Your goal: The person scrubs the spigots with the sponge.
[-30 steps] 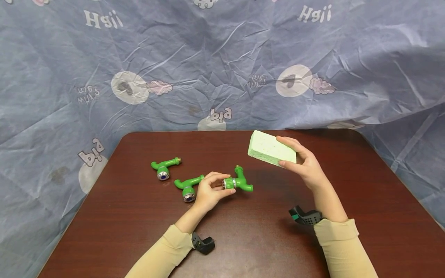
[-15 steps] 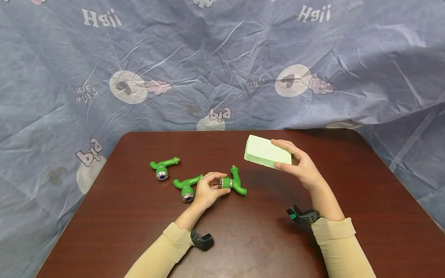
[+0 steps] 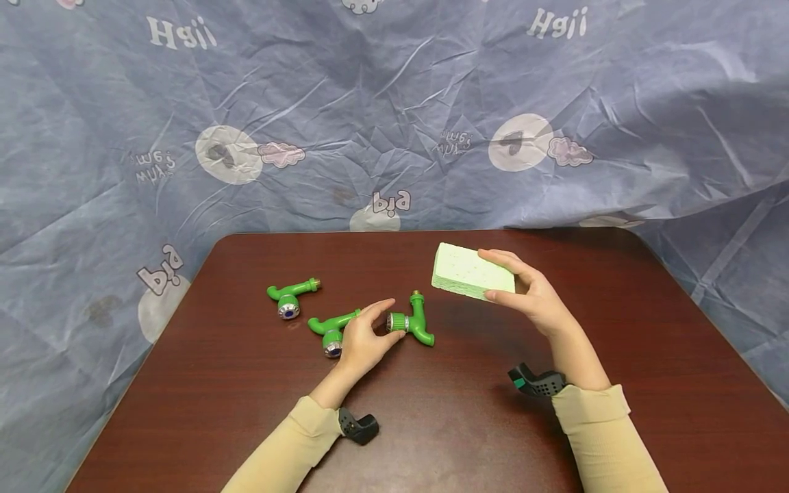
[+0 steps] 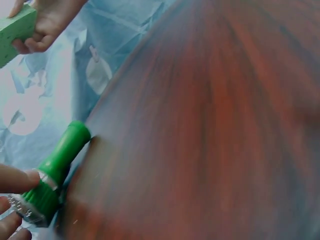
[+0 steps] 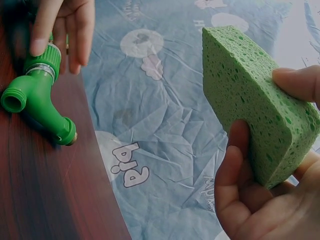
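Note:
My left hand point(image 3: 364, 337) is around the knob end of a green tap point(image 3: 420, 322), with index finger and thumb spread apart and a gap above the knob. The thumb point(image 5: 44, 30) overlaps the ribbed knob in the right wrist view, the other fingers hanging straight. That tap rests on the table, its threaded end pointing away. Above the table on the right, my right hand point(image 3: 535, 301) pinches a light green sponge point(image 3: 471, 272) between thumb and fingers. In the right wrist view the porous sponge point(image 5: 250, 95) is tilted.
Two more green taps lie to the left: one tap point(image 3: 333, 332) is partly behind my left hand, another tap point(image 3: 291, 298) farther back. The brown wooden table point(image 3: 444, 424) reaches a printed blue cloth point(image 3: 382, 103) hanging behind it.
The tap in my left hand shifted a little left, then its fingers spread off the knob. My right hand moved slightly left and down with the sponge.

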### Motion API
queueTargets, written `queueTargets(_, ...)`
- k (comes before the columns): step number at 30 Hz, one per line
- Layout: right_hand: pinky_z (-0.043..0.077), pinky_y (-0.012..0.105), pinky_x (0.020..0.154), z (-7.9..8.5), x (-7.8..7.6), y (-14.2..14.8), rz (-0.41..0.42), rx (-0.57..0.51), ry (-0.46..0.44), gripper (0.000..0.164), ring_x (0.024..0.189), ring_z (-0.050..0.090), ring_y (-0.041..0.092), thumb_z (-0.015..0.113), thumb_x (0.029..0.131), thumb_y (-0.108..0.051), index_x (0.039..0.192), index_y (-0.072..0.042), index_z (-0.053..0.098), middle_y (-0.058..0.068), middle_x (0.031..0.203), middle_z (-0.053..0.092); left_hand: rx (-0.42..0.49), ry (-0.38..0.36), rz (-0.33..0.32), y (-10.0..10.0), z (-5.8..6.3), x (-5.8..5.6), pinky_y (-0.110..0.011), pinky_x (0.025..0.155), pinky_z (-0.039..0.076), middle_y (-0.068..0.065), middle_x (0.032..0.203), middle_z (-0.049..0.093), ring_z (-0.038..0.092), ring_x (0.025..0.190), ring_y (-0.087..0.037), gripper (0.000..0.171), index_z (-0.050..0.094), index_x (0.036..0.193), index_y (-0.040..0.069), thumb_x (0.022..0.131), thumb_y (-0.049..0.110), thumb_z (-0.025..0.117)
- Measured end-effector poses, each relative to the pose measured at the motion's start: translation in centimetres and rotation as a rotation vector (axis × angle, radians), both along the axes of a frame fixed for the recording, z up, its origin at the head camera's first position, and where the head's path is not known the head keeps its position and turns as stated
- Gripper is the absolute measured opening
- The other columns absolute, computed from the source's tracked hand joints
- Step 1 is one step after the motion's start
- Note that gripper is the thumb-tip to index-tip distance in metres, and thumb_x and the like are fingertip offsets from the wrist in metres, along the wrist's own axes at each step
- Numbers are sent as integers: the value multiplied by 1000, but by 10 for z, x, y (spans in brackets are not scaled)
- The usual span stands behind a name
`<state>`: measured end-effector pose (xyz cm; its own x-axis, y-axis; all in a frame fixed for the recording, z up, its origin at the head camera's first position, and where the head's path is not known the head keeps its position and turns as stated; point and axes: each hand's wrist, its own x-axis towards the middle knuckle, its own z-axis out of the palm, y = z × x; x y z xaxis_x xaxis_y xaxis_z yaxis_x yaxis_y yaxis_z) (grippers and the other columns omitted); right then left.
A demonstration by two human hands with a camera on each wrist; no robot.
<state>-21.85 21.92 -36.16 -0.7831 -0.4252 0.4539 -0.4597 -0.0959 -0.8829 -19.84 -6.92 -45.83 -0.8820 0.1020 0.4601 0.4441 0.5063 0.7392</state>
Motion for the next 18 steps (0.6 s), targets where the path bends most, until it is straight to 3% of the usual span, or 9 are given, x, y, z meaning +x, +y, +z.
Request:
queueTargets(4,50,21,76,1,1,-1,0,-5,12,60,99,53,16,59,77,20,134,11,42,15,132,40,122,10,-9,-7,10,0,-35,78,54,-11,116,63,64,98,-31,51,64,118,7,70,6,81)
queueTargets(10,49,21,77,2,2,0,6,8,10,60,100,53,17,59,79,18,135,7,43,13,133,40,265,83,67,-24,22,4,-39,76,55,-11,109,66,66,94,-27,44,66,115,7,74,11,81)
queueTargets(14,49,22,77,1,1,0,12,1,13,59,100,53,17,59,78,19,135,8,43,14,133,39,358,146,132,-36,34,18,-43,73,55,-16,100,67,67,88,-30,37,67,108,0,73,4,80)
queueTargets(18,50,22,77,1,0,2,9,-2,10,60,100,53,17,59,78,19,134,9,43,14,132,40,365,147,211,-45,46,37,-45,73,55,-20,96,67,66,86,-35,34,67,103,-5,71,-4,79)
